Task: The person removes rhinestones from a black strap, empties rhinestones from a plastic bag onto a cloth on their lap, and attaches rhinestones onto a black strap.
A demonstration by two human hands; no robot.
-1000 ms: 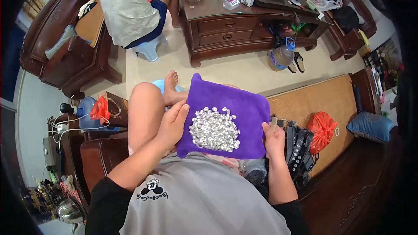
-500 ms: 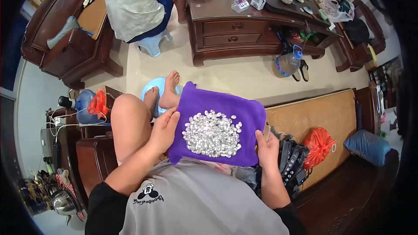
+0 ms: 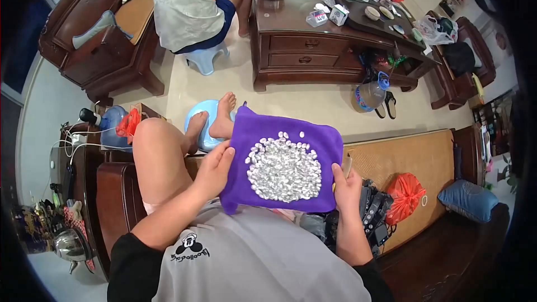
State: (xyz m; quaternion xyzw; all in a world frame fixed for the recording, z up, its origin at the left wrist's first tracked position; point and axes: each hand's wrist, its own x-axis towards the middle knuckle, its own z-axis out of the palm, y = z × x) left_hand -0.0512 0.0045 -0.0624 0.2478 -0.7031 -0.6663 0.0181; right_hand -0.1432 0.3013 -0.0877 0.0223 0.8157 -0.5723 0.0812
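Note:
Between my hands a purple cloth [image 3: 240, 134] is spread out nearly flat above my lap. Whatever supports it underneath is hidden. A pile of small, shiny, clear-silver oval gems [image 3: 285, 170] lies on its middle, with a few loose ones at the top edge of the pile. My left hand [image 3: 214, 170] grips the cloth's left side, thumb on top and fingers underneath. On the right side my right hand [image 3: 348, 187] pinches the edge the same way, and a pale strip shows by its fingers.
A person [image 3: 190, 8] sits on a light-blue stool [image 3: 204, 60] by a dark wooden table [image 3: 291, 22]. A red plastic bag [image 3: 405, 196] and black straps [image 3: 372, 212] rest on the bench at right. A big water jug [image 3: 369, 95] stands on the floor.
The gems have slid right on the cloth and their pile has shifted, with a few stray gems now near its top. Both hands keep their hold; the view has tilted slightly.

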